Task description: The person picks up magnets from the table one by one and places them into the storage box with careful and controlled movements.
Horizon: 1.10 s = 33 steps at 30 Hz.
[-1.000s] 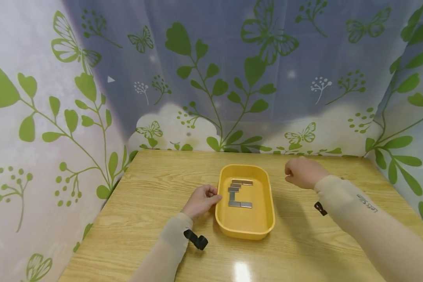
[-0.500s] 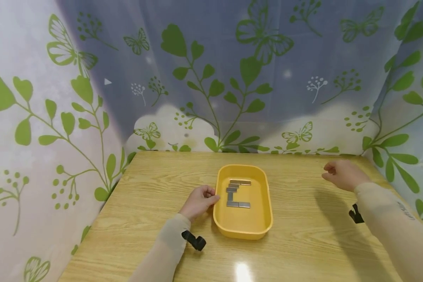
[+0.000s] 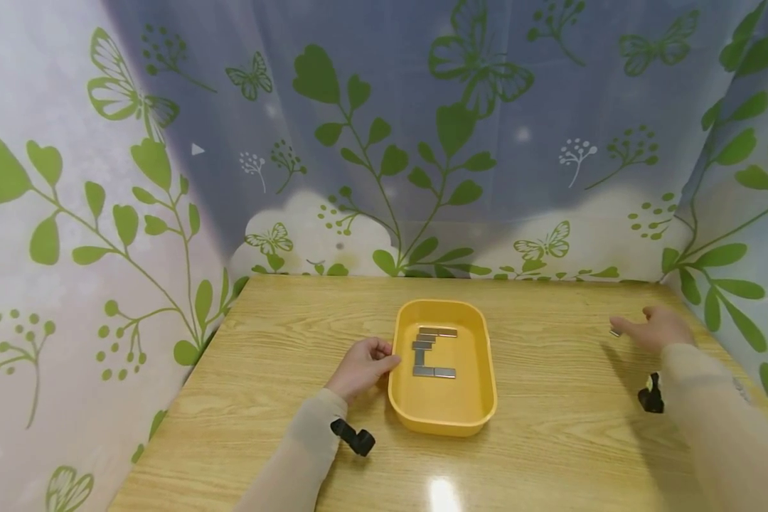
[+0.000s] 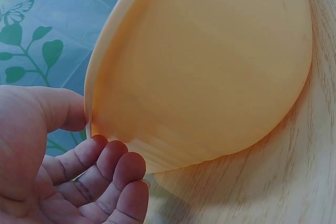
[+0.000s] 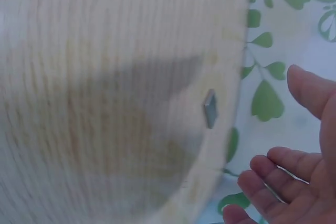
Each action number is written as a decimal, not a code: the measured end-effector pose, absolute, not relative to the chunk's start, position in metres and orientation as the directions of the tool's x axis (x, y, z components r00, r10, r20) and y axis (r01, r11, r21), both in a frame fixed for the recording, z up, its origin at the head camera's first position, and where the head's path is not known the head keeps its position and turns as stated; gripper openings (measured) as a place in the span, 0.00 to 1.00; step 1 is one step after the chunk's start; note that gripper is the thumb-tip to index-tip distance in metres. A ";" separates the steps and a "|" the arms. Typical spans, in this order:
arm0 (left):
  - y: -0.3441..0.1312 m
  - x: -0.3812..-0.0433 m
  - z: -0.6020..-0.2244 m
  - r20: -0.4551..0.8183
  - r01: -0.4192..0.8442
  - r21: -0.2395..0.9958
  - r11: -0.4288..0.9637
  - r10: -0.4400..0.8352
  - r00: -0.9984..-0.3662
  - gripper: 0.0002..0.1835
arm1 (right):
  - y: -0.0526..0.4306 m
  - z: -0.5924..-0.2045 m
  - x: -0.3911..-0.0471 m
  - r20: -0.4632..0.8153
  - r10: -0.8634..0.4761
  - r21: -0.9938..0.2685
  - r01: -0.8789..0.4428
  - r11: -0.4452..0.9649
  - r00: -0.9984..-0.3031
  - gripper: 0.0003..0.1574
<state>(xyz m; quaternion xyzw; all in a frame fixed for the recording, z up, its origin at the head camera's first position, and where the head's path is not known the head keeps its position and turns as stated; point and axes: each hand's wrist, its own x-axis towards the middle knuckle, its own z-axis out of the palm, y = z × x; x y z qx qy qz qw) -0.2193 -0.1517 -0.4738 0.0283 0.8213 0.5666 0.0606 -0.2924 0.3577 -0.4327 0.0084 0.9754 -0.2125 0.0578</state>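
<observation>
My left hand [image 3: 365,368] pinches the left rim of a yellow plastic tray [image 3: 444,425]. In the left wrist view the thumb lies at the rim and the curled fingers [image 4: 128,169] touch the outer wall. Inside the tray, several small flat metal bars [image 3: 425,371] lie in an angular, C-like outline. Far to the right, my right hand [image 3: 664,328] reaches near a single small metal bar [image 3: 615,332]. In the right wrist view that bar lies on the table, apart from the hand, whose thumb and fingers are spread with nothing between them.
A wood-grain table [image 3: 550,441] carries everything. Patterned cloth [image 3: 358,178] with green leaves and butterflies hangs behind it and along both sides. Each wrist wears a black strap with a small device [image 3: 353,436].
My right hand has travelled from beside the tray to the table's right side, with thumb and fingers now spread apart. The left hand keeps its hold on the tray.
</observation>
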 end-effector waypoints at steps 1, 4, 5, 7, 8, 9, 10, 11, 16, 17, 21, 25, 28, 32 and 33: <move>-0.151 -0.219 -0.474 -0.068 -0.023 0.935 0.354 0.117 -0.991 0.11 | 0.360 -0.436 -0.294 -0.119 -0.001 -0.415 0.049 0.908 -0.993 0.64; -0.150 -0.220 -0.475 -0.073 -0.028 0.937 0.348 0.117 -0.990 0.11 | 0.367 -0.448 -0.299 -0.142 0.020 -0.429 0.080 0.900 -0.990 0.67; -0.150 -0.221 -0.475 -0.074 -0.029 0.937 0.348 0.117 -0.990 0.11 | 0.368 -0.451 -0.300 -0.157 0.029 -0.441 0.096 0.892 -0.987 0.69; -0.149 -0.221 -0.476 -0.074 -0.027 0.936 0.350 0.119 -0.990 0.11 | 0.369 -0.455 -0.301 -0.191 0.050 -0.468 0.136 0.873 -0.980 0.71; -0.149 -0.221 -0.476 -0.074 -0.027 0.936 0.351 0.122 -0.990 0.11 | 0.369 -0.457 -0.301 -0.206 0.059 -0.469 0.152 0.870 -0.977 0.71; -0.149 -0.222 -0.476 -0.073 -0.025 0.936 0.352 0.126 -0.989 0.11 | 0.369 -0.458 -0.301 -0.211 0.066 -0.463 0.159 0.872 -0.975 0.71; -0.149 -0.222 -0.476 -0.072 -0.023 0.935 0.354 0.128 -0.989 0.11 | 0.369 -0.458 -0.301 -0.213 0.069 -0.450 0.161 0.879 -0.975 0.70; -0.149 -0.222 -0.476 -0.072 -0.022 0.935 0.353 0.128 -0.989 0.11 | 0.369 -0.459 -0.301 -0.212 0.069 -0.435 0.157 0.887 -0.975 0.69; -0.152 -0.222 -0.475 -0.070 -0.026 0.937 0.350 0.113 -0.991 0.11 | 0.364 -0.458 -0.306 -0.180 0.053 -0.354 0.115 0.928 -0.982 0.64; -0.152 -0.222 -0.475 -0.069 -0.027 0.937 0.349 0.109 -0.992 0.11 | 0.363 -0.457 -0.308 -0.175 0.048 -0.348 0.107 0.931 -0.983 0.63; -0.154 -0.221 -0.476 -0.071 -0.031 0.939 0.342 0.104 -0.992 0.11 | 0.360 -0.458 -0.312 -0.174 0.045 -0.333 0.102 0.937 -0.984 0.61; -0.153 -0.221 -0.477 -0.069 -0.030 0.943 0.332 0.108 -0.992 0.11 | 0.360 -0.461 -0.315 -0.176 0.059 -0.312 0.113 0.943 -0.983 0.59; -0.153 -0.222 -0.478 -0.066 -0.025 0.942 0.334 0.112 -0.992 0.11 | 0.359 -0.464 -0.317 -0.178 0.068 -0.300 0.120 0.946 -0.982 0.59; -0.151 -0.222 -0.478 -0.069 -0.025 0.943 0.333 0.119 -0.990 0.11 | 0.359 -0.468 -0.318 -0.189 0.067 -0.282 0.120 0.952 -0.980 0.58; -0.151 -0.222 -0.477 -0.071 -0.027 0.943 0.331 0.122 -0.990 0.11 | 0.359 -0.469 -0.318 -0.191 0.065 -0.272 0.117 0.955 -0.979 0.57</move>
